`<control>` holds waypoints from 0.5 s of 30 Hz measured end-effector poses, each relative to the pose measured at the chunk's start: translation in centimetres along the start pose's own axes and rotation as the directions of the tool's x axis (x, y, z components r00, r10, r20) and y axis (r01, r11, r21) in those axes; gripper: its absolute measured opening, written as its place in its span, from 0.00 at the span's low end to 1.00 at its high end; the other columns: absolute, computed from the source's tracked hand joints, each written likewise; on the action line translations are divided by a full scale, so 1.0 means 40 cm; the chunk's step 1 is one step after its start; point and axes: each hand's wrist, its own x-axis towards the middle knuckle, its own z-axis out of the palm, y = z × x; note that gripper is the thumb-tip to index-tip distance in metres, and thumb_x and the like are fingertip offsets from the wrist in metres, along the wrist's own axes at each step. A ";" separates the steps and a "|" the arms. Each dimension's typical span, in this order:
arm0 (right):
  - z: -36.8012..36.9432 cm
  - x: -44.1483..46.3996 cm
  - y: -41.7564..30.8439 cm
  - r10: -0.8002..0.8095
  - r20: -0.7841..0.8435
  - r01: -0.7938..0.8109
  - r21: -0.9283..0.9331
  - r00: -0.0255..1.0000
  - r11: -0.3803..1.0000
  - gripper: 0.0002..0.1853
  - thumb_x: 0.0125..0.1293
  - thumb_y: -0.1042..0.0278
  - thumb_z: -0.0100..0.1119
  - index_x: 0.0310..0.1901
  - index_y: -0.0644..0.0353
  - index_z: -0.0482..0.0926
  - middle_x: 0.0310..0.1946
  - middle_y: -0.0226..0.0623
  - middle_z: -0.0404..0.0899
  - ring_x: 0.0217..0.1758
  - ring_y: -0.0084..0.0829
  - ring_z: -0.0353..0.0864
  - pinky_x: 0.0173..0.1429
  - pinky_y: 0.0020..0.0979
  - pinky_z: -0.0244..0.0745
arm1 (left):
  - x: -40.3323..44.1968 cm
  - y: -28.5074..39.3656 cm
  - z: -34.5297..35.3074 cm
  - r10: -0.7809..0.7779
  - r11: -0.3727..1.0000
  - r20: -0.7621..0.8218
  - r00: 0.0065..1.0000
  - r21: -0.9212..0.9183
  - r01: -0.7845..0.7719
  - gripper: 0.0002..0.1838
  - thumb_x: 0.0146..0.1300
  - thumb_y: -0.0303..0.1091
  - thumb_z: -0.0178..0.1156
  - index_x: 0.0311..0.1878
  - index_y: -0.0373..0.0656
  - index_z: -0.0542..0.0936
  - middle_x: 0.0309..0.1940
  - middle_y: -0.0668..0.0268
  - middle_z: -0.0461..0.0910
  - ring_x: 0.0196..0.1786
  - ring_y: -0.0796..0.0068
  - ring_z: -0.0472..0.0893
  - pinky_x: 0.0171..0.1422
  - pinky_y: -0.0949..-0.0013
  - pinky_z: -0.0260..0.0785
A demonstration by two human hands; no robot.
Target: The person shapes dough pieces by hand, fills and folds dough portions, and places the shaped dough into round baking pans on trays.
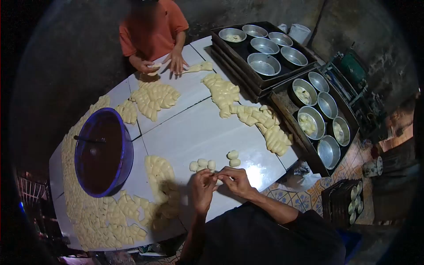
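My left hand (203, 187) and my right hand (236, 180) meet over the near edge of the table, thumbs and fingertips pinched together. Whatever sits between the fingertips is small and mostly hidden. Just beyond them lies a group of small, smooth dough pieces (202, 163), close to my left fingers. Two more dough balls (233, 158) rest a little to the right, beyond my right hand. A flat sheet of scored dough (160, 172) lies left of my hands, partly in shadow.
A purple basin (128, 154) of brown filling stands at the left amid spread dough pieces (104, 221). Across the white table (185, 132), a person in orange (154, 35) handles dough. Dark trays (276, 104) of round tins (264, 65) stand at the right.
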 end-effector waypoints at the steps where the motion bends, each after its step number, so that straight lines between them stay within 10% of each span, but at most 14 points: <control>1: 0.008 0.001 0.027 -0.050 -0.084 0.054 0.052 0.995 0.997 0.14 0.64 0.75 0.60 0.51 0.64 0.79 0.47 0.38 0.79 0.41 0.25 0.77 0.43 0.27 0.73 | 0.022 -0.050 -0.022 0.029 0.985 0.059 0.998 0.171 -0.039 0.09 0.64 0.29 0.64 0.41 0.34 0.77 0.37 0.61 0.81 0.37 0.78 0.80 0.40 0.74 0.77; 4: -0.018 0.029 -0.037 0.059 -0.228 -0.069 -0.037 0.972 0.997 0.22 0.65 0.68 0.61 0.60 0.63 0.73 0.43 0.41 0.79 0.41 0.26 0.78 0.44 0.28 0.74 | 0.055 -0.069 -0.029 0.024 0.900 0.197 0.980 0.422 -0.106 0.08 0.61 0.24 0.65 0.40 0.35 0.77 0.43 0.62 0.76 0.46 0.75 0.79 0.47 0.70 0.79; 6: -0.067 0.037 0.081 0.228 0.358 -0.311 0.192 0.905 0.931 0.29 0.65 0.67 0.59 0.67 0.61 0.66 0.50 0.41 0.78 0.44 0.27 0.78 0.48 0.29 0.74 | 0.058 -0.076 -0.002 0.257 0.904 0.257 0.932 0.276 -0.325 0.20 0.57 0.18 0.65 0.53 0.37 0.72 0.49 0.60 0.72 0.45 0.71 0.80 0.47 0.68 0.78; 8: -0.101 0.054 -0.013 0.337 0.523 -0.574 0.398 0.783 0.716 0.28 0.63 0.69 0.59 0.66 0.61 0.68 0.48 0.38 0.79 0.44 0.26 0.78 0.49 0.29 0.74 | 0.049 -0.030 0.023 0.228 0.970 0.368 0.902 -0.170 -0.175 0.40 0.52 0.13 0.64 0.67 0.45 0.59 0.55 0.58 0.66 0.53 0.64 0.78 0.51 0.65 0.77; 9: -0.113 0.072 0.031 0.331 0.404 -0.465 0.297 0.853 0.834 0.26 0.63 0.70 0.59 0.64 0.61 0.70 0.48 0.37 0.80 0.44 0.25 0.78 0.50 0.28 0.74 | 0.069 -0.050 0.018 0.363 0.931 0.407 0.838 -0.128 -0.341 0.53 0.49 0.11 0.64 0.72 0.53 0.45 0.58 0.59 0.62 0.63 0.59 0.71 0.63 0.60 0.69; 12: -0.144 0.160 0.103 0.229 -0.043 -0.228 0.020 0.972 0.973 0.20 0.58 0.78 0.57 0.55 0.63 0.79 0.46 0.38 0.82 0.46 0.25 0.78 0.51 0.27 0.74 | 0.090 -0.039 0.025 0.342 0.919 0.198 0.919 0.133 -0.371 0.44 0.52 0.13 0.62 0.70 0.47 0.54 0.63 0.59 0.62 0.71 0.61 0.62 0.73 0.56 0.53; 15: -0.200 0.202 0.168 0.353 0.111 -0.362 0.076 0.929 0.929 0.22 0.55 0.84 0.51 0.54 0.68 0.78 0.52 0.42 0.78 0.53 0.30 0.78 0.54 0.29 0.75 | 0.133 -0.044 0.004 0.328 0.938 0.186 0.926 0.049 -0.343 0.26 0.60 0.17 0.59 0.62 0.37 0.66 0.58 0.58 0.72 0.64 0.66 0.71 0.68 0.63 0.62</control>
